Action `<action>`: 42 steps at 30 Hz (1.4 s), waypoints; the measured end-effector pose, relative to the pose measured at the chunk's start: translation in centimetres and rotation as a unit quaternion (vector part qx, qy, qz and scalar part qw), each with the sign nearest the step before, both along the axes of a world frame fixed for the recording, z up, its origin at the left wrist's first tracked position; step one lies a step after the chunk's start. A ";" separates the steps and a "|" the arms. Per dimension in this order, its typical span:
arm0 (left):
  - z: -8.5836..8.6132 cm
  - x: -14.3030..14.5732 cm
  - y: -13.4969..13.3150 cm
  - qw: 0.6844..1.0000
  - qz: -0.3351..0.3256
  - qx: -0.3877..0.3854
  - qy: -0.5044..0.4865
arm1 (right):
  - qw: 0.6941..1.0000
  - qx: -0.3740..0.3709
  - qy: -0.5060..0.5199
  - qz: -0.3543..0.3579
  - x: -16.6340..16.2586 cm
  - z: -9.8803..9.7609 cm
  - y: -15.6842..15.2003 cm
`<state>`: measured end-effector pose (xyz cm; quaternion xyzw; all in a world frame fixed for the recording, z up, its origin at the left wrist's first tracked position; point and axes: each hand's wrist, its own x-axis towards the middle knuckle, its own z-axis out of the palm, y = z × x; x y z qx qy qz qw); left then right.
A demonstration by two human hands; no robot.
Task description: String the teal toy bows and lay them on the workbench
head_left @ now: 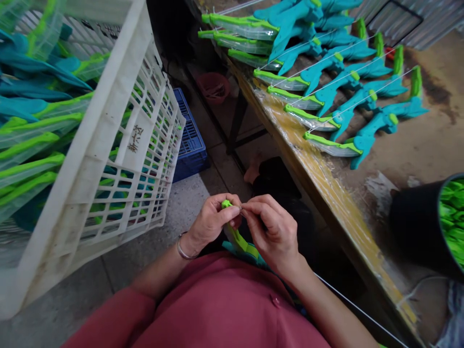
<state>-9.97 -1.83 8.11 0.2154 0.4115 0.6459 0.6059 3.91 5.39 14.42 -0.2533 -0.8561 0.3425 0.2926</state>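
Green toy piece (pixel 237 237): we see only its tip and mid-length; the hands (pixel 246 224) cover the rest, and its lower end runs behind the red shirt (pixel 217 309). Black bucket (pixel 416 222): cut by the right edge. White crate (pixel 108 145): cut at top and left. Thin string (pixel 355 309): too fine for us to trace near the fingertips.

1. At the bottom centre of the frame I see my dull red short-sleeved fabric top (pixel 217 309), filling the lower edge.
2. A small round button of the same red (pixel 276 302) sits on the top, lower centre-right.
3. My left hand (pixel 212 222) has a thin silver metal bangle (pixel 182 250) at the wrist.
4. My right hand (pixel 271 232) is bare, with no ring or band, and the forearm is uncovered.
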 end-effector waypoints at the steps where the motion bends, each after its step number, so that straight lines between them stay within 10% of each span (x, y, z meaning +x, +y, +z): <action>1: 0.1 0.0 0.0 1.000 0.003 0.001 0.003 | 1.000 0.022 -0.007 -0.003 -0.1 0.0 0.0; 18: -0.8 0.3 0.1 1.000 0.002 0.002 -0.030 | 0.970 0.223 -0.078 -0.048 -0.1 -2.0 -0.2; 42: -1.1 0.1 0.2 1.000 0.003 0.023 0.013 | 1.000 0.007 -0.014 -0.019 -0.3 -0.6 0.0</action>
